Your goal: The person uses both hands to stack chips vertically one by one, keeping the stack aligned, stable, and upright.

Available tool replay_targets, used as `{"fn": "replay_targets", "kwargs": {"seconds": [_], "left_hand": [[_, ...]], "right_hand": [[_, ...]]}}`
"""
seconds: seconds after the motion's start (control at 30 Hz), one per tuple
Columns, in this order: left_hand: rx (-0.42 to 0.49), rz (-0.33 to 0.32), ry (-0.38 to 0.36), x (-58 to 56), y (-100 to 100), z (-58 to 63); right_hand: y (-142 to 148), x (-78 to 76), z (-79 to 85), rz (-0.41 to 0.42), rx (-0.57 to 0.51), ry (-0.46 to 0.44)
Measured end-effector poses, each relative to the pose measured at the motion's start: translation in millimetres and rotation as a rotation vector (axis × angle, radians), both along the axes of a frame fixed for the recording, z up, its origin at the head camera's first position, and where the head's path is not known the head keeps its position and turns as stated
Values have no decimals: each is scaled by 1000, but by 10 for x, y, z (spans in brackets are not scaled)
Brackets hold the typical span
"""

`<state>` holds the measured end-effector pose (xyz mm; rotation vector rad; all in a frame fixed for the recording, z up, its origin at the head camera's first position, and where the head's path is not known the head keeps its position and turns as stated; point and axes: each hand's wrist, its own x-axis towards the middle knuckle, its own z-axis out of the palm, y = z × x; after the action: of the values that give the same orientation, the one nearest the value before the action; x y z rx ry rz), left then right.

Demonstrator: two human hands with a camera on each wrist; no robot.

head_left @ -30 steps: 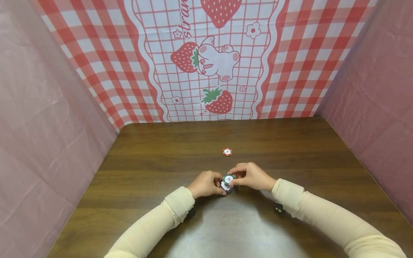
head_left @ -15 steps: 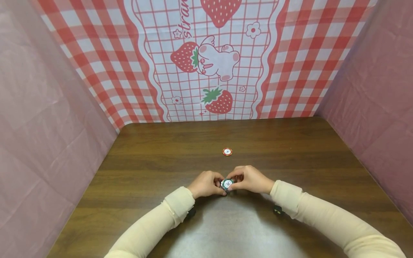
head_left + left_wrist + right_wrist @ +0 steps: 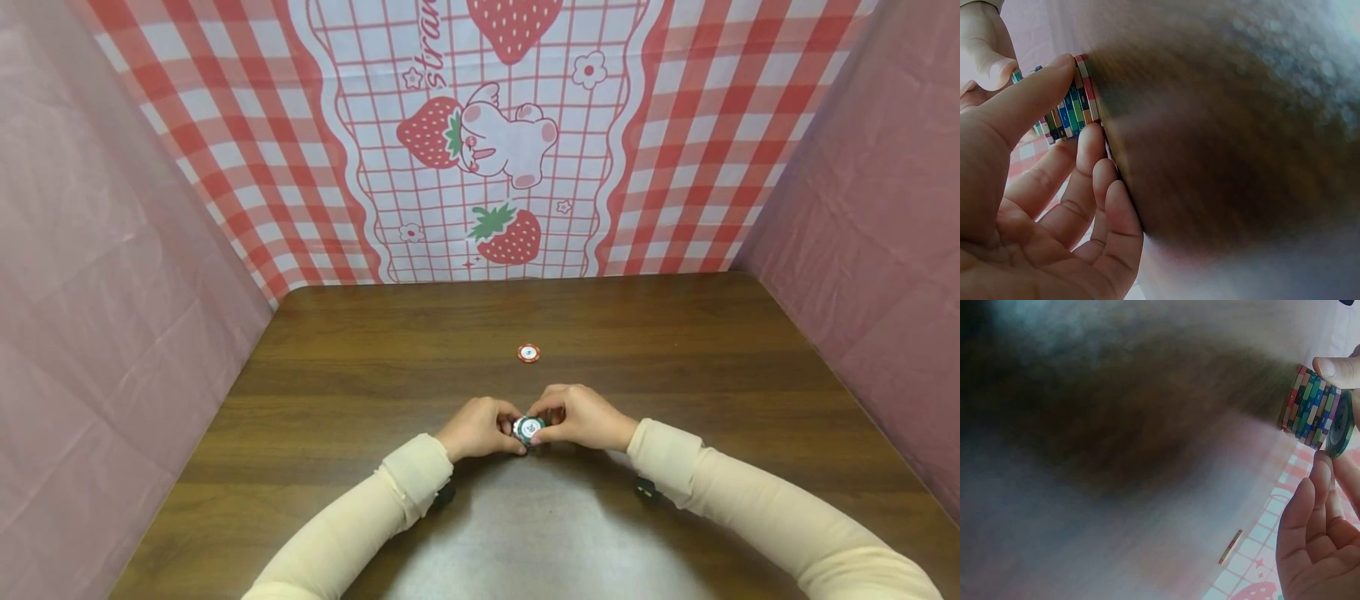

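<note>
A stack of colourful poker chips (image 3: 1071,114) stands on the wooden table in front of me. My left hand (image 3: 476,429) grips its side between thumb and fingers. Above it, my right hand (image 3: 588,417) pinches a green poker chip (image 3: 529,429) with a white centre by the edge. In the right wrist view this green chip (image 3: 1340,428) leans slightly against the top of the stack, off its line. The fingers partly cover the stack in every view.
A single red poker chip (image 3: 528,353) lies flat on the table (image 3: 360,367), beyond both hands. A red-and-white checked strawberry cloth (image 3: 465,217) hangs behind the table. Pink cloth (image 3: 870,208) hangs at both sides.
My right hand has come slightly down and left, bringing the green poker chip over the stack so that it now covers most of the top. The left hand has stayed in place.
</note>
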<state>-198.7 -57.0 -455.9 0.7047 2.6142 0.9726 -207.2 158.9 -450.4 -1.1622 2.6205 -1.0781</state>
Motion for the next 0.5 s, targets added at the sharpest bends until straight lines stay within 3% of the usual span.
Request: {"fn": "replay_targets", "kwargs": {"seconds": [0.5], "left_hand": [[2, 3, 1, -4, 1, -6]], "right_hand": [[-11, -9, -37, -3, 4, 6]]}}
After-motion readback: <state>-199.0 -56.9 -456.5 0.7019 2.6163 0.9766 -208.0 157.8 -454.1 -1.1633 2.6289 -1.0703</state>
